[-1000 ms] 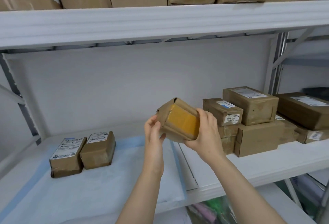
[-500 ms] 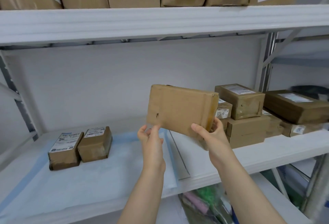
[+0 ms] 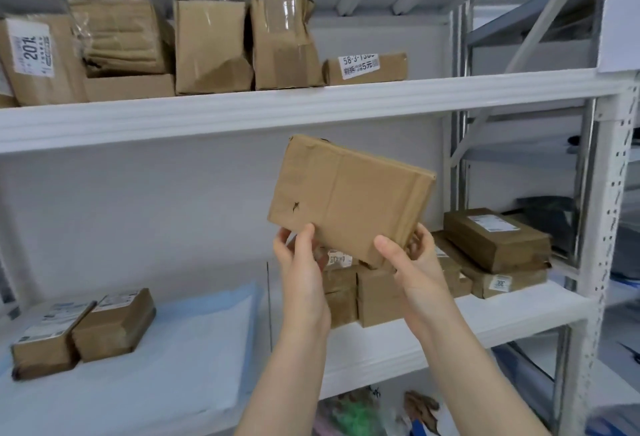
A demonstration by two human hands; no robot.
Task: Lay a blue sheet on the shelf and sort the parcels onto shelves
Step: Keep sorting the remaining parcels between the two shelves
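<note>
Your fingers (image 3: 306, 240) pinch the parcel (image 3: 349, 200) along its bottom edge, left hand (image 3: 301, 266) at one corner and right hand (image 3: 417, 262) at the other. Your thumbs are on the plain face toward you, probably so you can tilt it and look for a label, since none shows on this side. It's tilted in mid-air between the upper shelf (image 3: 242, 113) and the lower shelf (image 3: 460, 324), touching neither. The blue sheet (image 3: 194, 335) is already down at left with two small boxes (image 3: 114, 324) on it and a pile of boxes (image 3: 495, 240) sits right, so I'd guess this one goes left.
</note>
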